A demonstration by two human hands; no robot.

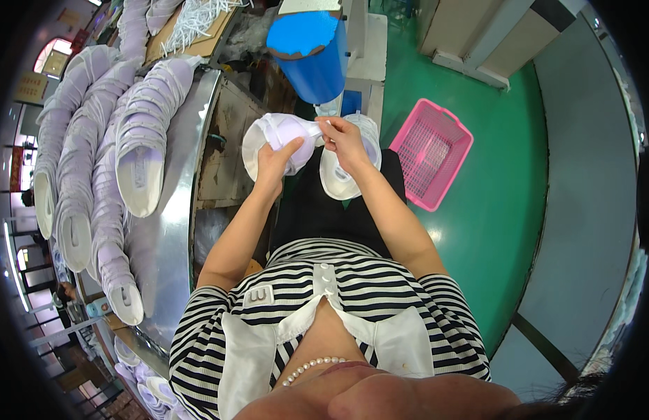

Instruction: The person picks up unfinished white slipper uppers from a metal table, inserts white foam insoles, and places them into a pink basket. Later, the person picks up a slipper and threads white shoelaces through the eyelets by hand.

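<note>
My left hand (272, 167) grips a soft white and lavender shoe upper (261, 139) from below, its thumb lying across the lavender fabric. With bent fingers, my right hand (347, 140) pinches the narrow white end of this upper, which is drawn out to the right. Partly behind my right wrist, another white shoe upper (337, 185) with a pale lavender inside sits above my lap. My right hand and forearm cover some of it. Just beyond both hands stands a machine with a blue cover (314, 73).
Long nested rows of white shoe uppers (140, 178) lie along a metal-topped table (172, 210) at left. White strips (196, 26) rest on cardboard farther back. On the green floor at right is a pink plastic basket (426, 152). A pale wall panel (576, 184) bounds the right side.
</note>
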